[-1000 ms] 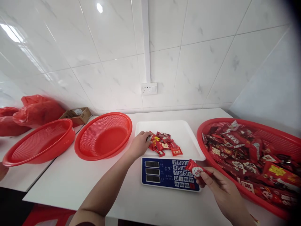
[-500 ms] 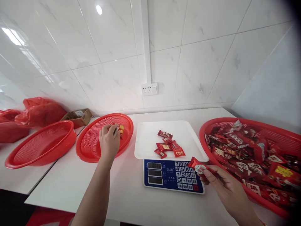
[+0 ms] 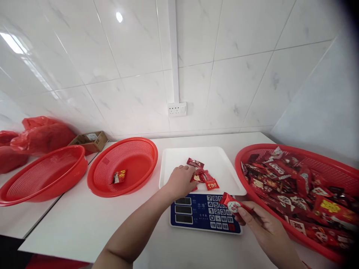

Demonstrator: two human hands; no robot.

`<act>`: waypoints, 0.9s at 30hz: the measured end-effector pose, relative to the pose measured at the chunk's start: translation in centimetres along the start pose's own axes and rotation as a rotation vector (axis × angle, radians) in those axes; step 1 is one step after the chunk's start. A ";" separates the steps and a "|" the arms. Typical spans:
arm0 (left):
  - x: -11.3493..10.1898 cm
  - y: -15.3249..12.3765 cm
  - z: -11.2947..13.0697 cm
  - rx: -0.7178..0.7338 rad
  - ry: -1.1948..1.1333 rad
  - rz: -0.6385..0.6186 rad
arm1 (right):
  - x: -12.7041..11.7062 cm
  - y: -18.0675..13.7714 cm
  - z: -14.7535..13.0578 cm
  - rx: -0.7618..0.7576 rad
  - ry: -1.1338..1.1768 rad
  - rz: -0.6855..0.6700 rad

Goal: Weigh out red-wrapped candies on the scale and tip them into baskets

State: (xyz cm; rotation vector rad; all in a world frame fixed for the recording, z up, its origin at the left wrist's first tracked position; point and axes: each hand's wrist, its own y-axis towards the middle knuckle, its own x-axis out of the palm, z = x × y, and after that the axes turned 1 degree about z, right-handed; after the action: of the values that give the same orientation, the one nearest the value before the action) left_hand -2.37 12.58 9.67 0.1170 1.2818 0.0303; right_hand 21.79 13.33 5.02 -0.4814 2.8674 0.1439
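Wall tiles (image 3: 134, 45) with grey veining stand behind a white bench (image 3: 73, 224), whose near edge crosses the lower left. Bare surface extends between the middle basket (image 3: 143, 162) and the weighing scale (image 3: 200, 209), and in front of the scale; at the opposite side, the right basket (image 3: 319, 163) sits just beside the scale tray (image 3: 218, 158), restricting access. Right hand (image 3: 265, 226): thumb and fingers pinch a red foil packet (image 3: 232, 204) above the keypad's right side. Its long axis slopes from upper left to lower right, with the flared end directed upper left. Left hand (image 3: 182, 181): fingers curl downward over the tray packets (image 3: 211, 184); the fingertips are hidden, so whether they grip cannot be determined. These packets lie at mixed angles, the frontmost roughly crosswise. Finish: the held packet is glossy red with a round-ended white label and red characters; the tray packets are red to maroon with pale print.
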 end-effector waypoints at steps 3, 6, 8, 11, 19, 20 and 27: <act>-1.4 -0.9 -0.4 -0.044 0.009 0.014 | -0.1 0.0 0.0 0.010 -0.008 0.001; -3.9 -3.2 -2.2 -0.195 0.050 0.140 | 0.0 0.1 0.1 0.017 0.004 0.012; -5.7 -4.8 -4.2 -0.360 0.108 0.282 | 0.0 0.3 0.3 0.017 0.028 0.020; -7.4 -6.6 -7.0 -0.464 0.236 0.481 | -0.1 0.5 0.9 0.032 0.053 0.009; -3.8 -4.6 -2.5 0.252 -0.124 0.148 | 0.0 0.3 0.5 0.027 0.050 -0.014; -3.4 -4.1 -1.7 0.302 -0.120 0.067 | 0.1 0.1 0.2 0.030 0.053 -0.013; -2.7 -2.0 -1.5 0.258 -0.094 -0.139 | 0.4 -0.9 -0.8 0.062 0.091 0.114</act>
State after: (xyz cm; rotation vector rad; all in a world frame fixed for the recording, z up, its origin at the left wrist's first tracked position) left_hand -4.71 10.43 11.59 0.2479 1.1928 -0.2574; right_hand 21.53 12.27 5.62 -0.3202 2.9786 0.0538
